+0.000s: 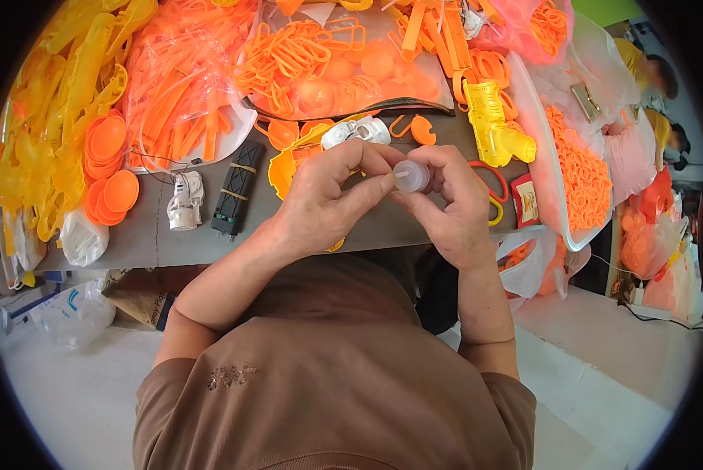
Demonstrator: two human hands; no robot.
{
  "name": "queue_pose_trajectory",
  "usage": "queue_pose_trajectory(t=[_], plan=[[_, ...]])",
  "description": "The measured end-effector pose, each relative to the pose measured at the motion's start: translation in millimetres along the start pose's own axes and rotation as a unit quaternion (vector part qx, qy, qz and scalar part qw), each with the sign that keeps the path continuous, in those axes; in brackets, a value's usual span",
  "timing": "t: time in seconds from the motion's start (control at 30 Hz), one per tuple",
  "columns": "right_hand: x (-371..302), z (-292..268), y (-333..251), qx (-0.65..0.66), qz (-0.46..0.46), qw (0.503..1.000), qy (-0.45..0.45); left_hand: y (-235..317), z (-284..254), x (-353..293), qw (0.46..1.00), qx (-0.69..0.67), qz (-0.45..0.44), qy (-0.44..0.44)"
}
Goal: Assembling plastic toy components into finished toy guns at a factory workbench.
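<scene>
Over the table's front edge, my right hand (452, 205) has its fingers closed round a small translucent plastic bottle (414, 177) with a narrow nozzle. The bottle's tip points toward my left hand (332, 196), whose thumb and forefinger pinch together at that end. Whether a tiny cap is between those fingertips is hidden. Just beyond my left fingers lies a white plastic mechanism (356, 130), resting against a yellow-orange shell (283, 174). Red-and-yellow-handled scissors (495, 205) lie right of my right hand, beside a small red-and-white packet (525, 200).
Left on the grey table (132, 249) are a second white mechanism (185, 201), a black banded part (239, 188) and orange discs (106, 139). Orange pieces (187, 86) fill the back. A yellow toy body (495, 117) and a tub of orange chain links (577, 168) stand right.
</scene>
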State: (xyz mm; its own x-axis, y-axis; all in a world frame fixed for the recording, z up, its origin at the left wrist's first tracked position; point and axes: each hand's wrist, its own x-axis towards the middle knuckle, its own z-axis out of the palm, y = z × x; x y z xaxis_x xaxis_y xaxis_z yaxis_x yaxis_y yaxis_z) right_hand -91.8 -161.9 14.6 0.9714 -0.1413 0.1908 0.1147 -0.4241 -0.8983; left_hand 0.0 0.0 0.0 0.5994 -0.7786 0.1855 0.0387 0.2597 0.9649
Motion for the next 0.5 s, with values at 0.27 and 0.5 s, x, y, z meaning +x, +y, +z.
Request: queue_pose_trajectory(t=[0.27, 0.5], plan=[[5.4, 2.8, -11.5, -0.078, -0.074, 0.993, 0.043, 3.2, -3.9, -2.2, 1.0, 0.002, -0.008, 0.011], [6.4, 0.2, -12.3, -0.099, -0.089, 0.991, 0.029, 3.1, -3.8, -1.9, 1.0, 0.022, 0.003, 0.0]])
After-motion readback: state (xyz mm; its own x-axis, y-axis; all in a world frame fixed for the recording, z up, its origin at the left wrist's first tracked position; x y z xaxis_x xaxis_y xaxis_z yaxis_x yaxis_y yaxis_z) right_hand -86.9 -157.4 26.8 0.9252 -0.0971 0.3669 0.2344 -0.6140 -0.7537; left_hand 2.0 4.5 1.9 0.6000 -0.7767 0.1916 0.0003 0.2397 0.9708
